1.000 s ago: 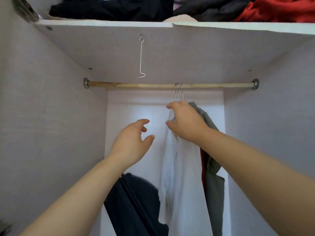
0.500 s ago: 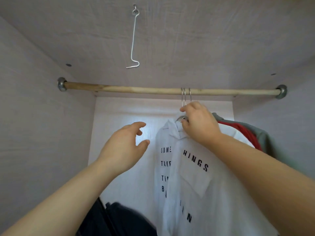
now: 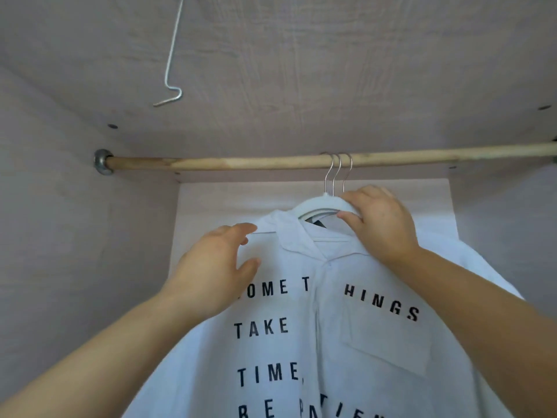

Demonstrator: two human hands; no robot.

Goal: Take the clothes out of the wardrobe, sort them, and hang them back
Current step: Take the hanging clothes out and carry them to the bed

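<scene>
– White shirt (image 3: 331, 336), printed front: position?
– It hangs on its white hanger (image 3: 316, 205), hooked over the wooden rod (image 3: 241, 162) at 12 o'clock in your view. The front faces you and fills the lower field. Three metal hooks (image 3: 337, 173) sit bunched together on the rod, and I cannot tell which one belongs to this hanger.
– Right hand?
– Your right hand (image 3: 381, 224) grips the hanger at 3 o'clock of the hook stems, fingers curled over its top edge and thumb underneath.
– Left hand?
– Your left hand (image 3: 211, 267) sits at 9 o'clock of the collar (image 3: 289, 236), fingers loosely spread, with nothing in its grasp. The index tip lies at the collar's edge. Whether it touches or is just apart, I cannot tell.
– Step in hand?
– Judged: taking out. The shirt is not yet off the rod, and sorting has not begun.
– Next move?
– Raise the hanger toward 12 until its hook clears the rod, then draw it toward 6, to yourself. The neighbouring hooks are touching or nearly so, so lift straight or you may drag a second hanger along. Your left hand is well placed to steady the shoulder so the shirt does not slip off. The bent wire (image 3: 171, 55) hanging from the top panel at 11 o'clock is well apart from that path.
</scene>
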